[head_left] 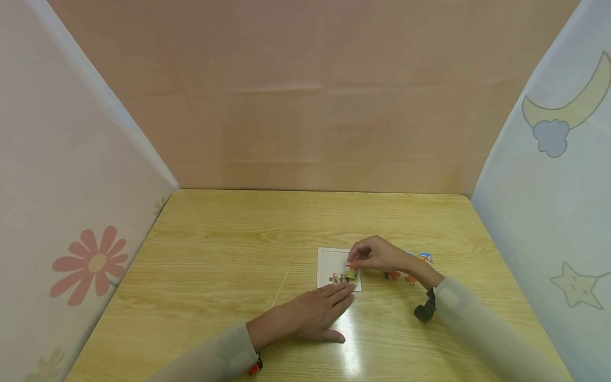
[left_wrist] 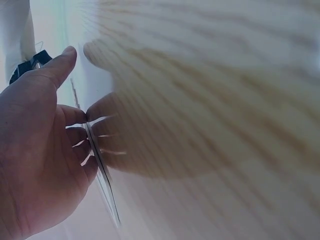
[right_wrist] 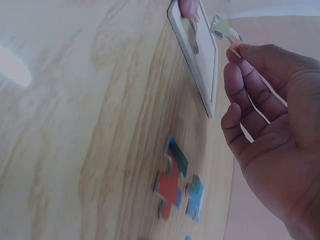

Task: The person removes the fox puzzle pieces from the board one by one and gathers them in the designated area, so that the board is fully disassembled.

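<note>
A white puzzle tray with a raised rim lies on the table, several joined puzzle pieces along its near side. My left hand lies with straight fingers on the tray's near edge, fingertips touching the placed pieces. Between thumb and fingertips my right hand pinches a puzzle piece, partly green and red, just above the tray's right part. In the right wrist view that piece is tilted and apart from the tray. The left wrist view shows the left fingers at the tray's edge.
Several loose puzzle pieces lie on the wooden table right of the tray, partly hidden under the right forearm in the head view. A back wall and printed side walls enclose the table.
</note>
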Available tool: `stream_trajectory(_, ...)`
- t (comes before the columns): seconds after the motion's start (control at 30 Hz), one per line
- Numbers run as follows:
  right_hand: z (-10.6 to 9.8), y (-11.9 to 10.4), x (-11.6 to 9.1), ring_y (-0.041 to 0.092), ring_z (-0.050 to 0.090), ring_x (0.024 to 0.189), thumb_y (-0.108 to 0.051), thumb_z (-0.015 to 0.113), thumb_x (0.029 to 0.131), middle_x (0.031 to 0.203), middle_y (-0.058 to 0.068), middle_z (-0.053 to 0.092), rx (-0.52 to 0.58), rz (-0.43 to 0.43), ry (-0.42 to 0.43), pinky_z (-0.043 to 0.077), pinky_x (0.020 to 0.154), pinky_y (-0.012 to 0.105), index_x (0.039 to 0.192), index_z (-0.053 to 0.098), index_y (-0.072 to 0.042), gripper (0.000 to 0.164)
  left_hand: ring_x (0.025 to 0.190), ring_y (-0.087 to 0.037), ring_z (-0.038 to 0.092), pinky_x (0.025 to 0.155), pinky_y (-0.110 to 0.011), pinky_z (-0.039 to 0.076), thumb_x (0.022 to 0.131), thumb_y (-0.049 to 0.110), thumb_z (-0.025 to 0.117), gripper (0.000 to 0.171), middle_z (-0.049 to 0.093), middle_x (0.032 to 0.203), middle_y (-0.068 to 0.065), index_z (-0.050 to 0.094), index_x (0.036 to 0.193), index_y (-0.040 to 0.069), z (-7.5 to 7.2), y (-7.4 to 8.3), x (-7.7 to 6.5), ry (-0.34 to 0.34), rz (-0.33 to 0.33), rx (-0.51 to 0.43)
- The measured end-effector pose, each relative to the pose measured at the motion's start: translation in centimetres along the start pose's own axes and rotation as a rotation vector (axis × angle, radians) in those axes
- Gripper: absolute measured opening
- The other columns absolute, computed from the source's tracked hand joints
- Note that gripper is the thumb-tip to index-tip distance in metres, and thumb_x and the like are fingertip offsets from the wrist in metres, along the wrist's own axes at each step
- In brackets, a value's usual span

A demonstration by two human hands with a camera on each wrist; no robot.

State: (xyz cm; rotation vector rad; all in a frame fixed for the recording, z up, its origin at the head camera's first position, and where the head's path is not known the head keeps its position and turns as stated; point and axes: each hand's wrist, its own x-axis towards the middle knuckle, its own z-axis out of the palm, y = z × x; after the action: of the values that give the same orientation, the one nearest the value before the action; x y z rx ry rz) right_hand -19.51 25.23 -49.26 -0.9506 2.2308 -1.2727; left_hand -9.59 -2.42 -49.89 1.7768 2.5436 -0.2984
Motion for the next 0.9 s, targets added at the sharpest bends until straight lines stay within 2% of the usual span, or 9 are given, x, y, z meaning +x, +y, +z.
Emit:
stream_trajectory(0.13,-0.4,0.0,-0.8,0.023,0.074,0.085,-0.011,0.076,0.099,0.096,0.002,0.078,-0.021,0.008,0.012,0.061,0.077,0.026,0.105,0.078,-0.009,0.007,0.162,-0.025,0.023,0.130,-0.034,0.028,0.108,0.069,0.035,0.087,0.020,0.176,-0.014,0.029,0.167,0.006,-0.1,0.1,-0.1,-0.001,0.000,-0.011)
stream_trajectory(0.4,-1.1,0.2,-2.6,0.011,0.067,0.080,-0.011,0.074,0.101,0.094,0.000,0.077,-0.069,-0.016,0.026,0.058,0.071,0.025,0.105,0.079,-0.011,0.007,0.162,-0.025,0.023,0.130,-0.034,0.027,0.108,0.069,0.035,0.087,0.020,0.176,-0.014,0.029,0.167,0.006,-0.1,0.2,-0.1,-0.004,-0.009,-0.005)
stream_trajectory(0.57,-1.5,0.4,-3.8,0.011,0.067,0.078,-0.010,0.073,0.101,0.094,-0.002,0.077,-0.079,-0.022,0.027,0.059,0.068,0.026,0.106,0.078,-0.011,0.007,0.162,-0.024,0.023,0.130,-0.034,0.027,0.107,0.069,0.035,0.087,0.021,0.176,-0.013,0.030,0.167,0.006,-0.2,0.3,0.0,-0.004,-0.012,0.004)
stream_trajectory(0.73,-2.0,0.3,-4.9,0.015,0.068,0.076,-0.011,0.073,0.101,0.093,-0.001,0.077,-0.081,-0.016,0.028,0.059,0.067,0.026,0.106,0.078,-0.012,0.007,0.162,-0.025,0.024,0.130,-0.034,0.027,0.108,0.068,0.036,0.086,0.022,0.176,-0.014,0.031,0.167,0.005,-0.3,0.3,0.0,0.004,-0.008,0.015)
stream_trajectory(0.9,-2.1,0.1,-5.9,0.022,0.068,0.073,-0.012,0.074,0.101,0.091,0.003,0.077,-0.053,0.030,0.021,0.058,0.064,0.026,0.106,0.078,-0.012,0.007,0.162,-0.026,0.022,0.130,-0.035,0.026,0.108,0.067,0.037,0.086,0.020,0.176,-0.015,0.029,0.167,0.005,-0.5,0.2,0.0,-0.007,-0.010,-0.007)
